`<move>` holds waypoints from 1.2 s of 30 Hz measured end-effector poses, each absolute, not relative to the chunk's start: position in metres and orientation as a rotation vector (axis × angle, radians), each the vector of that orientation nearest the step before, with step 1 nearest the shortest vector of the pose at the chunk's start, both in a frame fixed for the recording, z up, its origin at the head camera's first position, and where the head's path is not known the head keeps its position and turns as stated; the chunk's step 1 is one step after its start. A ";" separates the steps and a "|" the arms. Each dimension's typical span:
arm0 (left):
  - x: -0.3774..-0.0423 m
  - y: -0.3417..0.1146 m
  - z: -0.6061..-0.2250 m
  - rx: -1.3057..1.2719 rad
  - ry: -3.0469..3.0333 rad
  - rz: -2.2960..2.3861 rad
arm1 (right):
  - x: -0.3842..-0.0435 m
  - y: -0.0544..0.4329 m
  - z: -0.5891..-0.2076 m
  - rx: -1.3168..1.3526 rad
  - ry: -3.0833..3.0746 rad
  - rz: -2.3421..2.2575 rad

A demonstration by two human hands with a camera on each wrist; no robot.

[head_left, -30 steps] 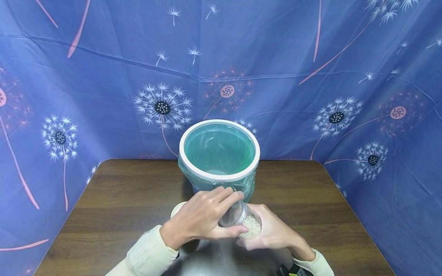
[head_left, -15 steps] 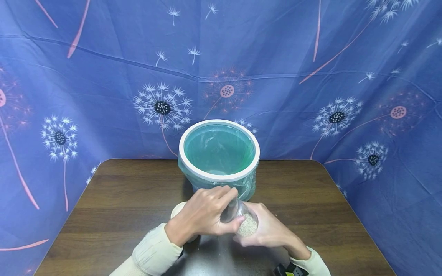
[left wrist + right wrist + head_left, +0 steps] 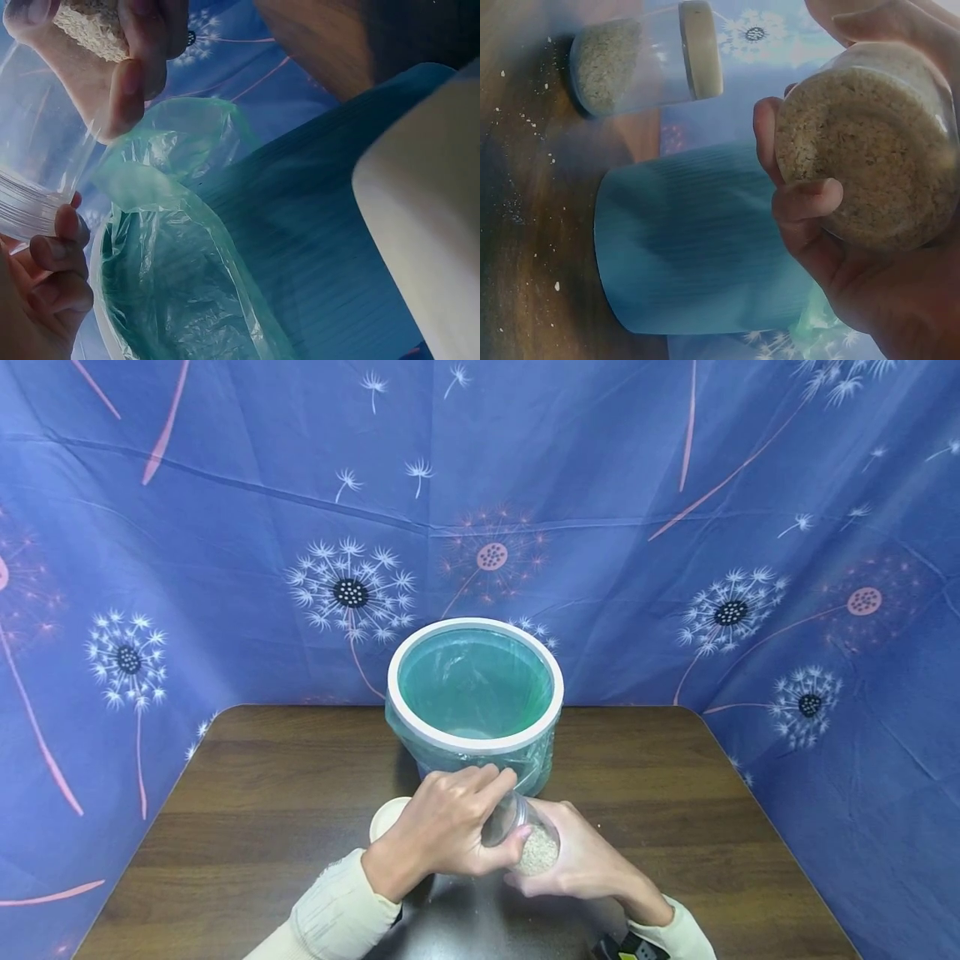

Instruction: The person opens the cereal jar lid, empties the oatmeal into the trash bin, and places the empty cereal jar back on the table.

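Note:
Both hands hold a clear jar (image 3: 538, 850) tilted, with pale, oat-like flakes gathered at its bottom end. My right hand (image 3: 581, 856) grips the jar round its base; in the right wrist view its fingertips curl over the flake-filled bottom (image 3: 870, 157). My left hand (image 3: 450, 827) holds the other end, fingers and thumb curled round it. The left wrist view has that hand's fingers at the clear threaded part (image 3: 30, 206). Beside my left hand stands a second clear jar (image 3: 611, 67) with flakes in it and a cream lid (image 3: 386, 818), partly hidden behind the wrist.
A blue bin (image 3: 697, 247) with a white rim (image 3: 476, 746) and a green plastic liner (image 3: 480, 685) stands just beyond the hands. Loose pale flakes (image 3: 556, 286) are scattered on the brown wooden table (image 3: 675, 793). A blue dandelion-print cloth (image 3: 600, 568) hangs behind.
Both hands have shifted slightly with the jar since a second ago, the right a little to the left. The grip on the jar stays, and the bin stands where it was.

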State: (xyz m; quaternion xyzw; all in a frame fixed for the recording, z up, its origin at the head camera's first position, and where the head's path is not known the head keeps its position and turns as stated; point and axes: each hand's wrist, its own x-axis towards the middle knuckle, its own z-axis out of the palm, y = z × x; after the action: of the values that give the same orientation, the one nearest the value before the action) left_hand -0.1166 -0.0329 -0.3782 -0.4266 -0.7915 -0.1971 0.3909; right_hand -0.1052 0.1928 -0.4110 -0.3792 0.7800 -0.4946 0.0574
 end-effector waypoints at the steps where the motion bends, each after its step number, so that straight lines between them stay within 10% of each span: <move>1: -0.116 -0.033 -0.378 -1.079 -2.013 -0.502 | -0.105 0.192 -0.411 -1.151 2.378 -1.496; 36: -0.112 -0.029 -0.380 -0.801 -2.218 -0.551 | -0.102 0.178 -0.415 -1.028 2.773 -1.447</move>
State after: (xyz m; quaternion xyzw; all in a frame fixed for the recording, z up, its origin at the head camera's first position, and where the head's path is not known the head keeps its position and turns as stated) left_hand -0.1118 -0.0295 -0.3797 -0.3096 -0.8573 -0.2128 0.3521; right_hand -0.1020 0.1782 -0.4151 -0.3114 0.8398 -0.4384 -0.0754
